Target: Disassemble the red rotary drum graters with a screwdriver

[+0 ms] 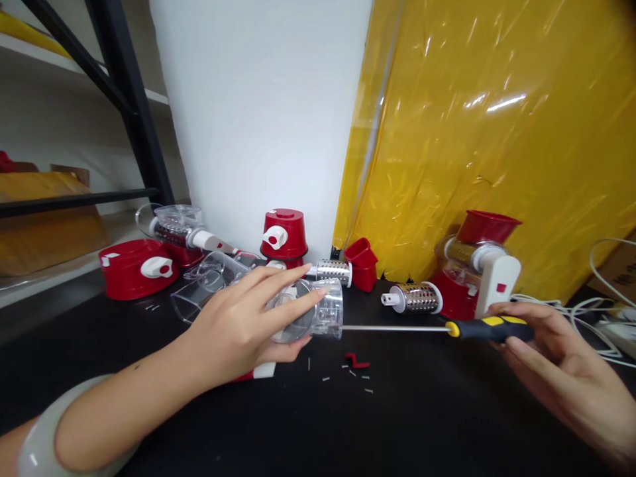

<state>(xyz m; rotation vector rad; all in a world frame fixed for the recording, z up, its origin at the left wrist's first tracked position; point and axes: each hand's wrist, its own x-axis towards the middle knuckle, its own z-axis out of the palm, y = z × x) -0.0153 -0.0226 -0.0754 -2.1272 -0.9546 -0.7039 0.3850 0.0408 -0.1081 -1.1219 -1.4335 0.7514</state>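
Well, slender screwdriver [452, 329], transparent housing [328, 310]

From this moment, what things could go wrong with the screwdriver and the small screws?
The screwdriver points toward the fingers of the left grip around the clear part, so a slip might poke them. The screws lie loose beside the red piece, so a stray movement could scatter them.

Glossy plastic housing [334, 306], smooth metal screwdriver shaft [392, 328], rough metal drum [418, 298], matt tabletop [298, 430]
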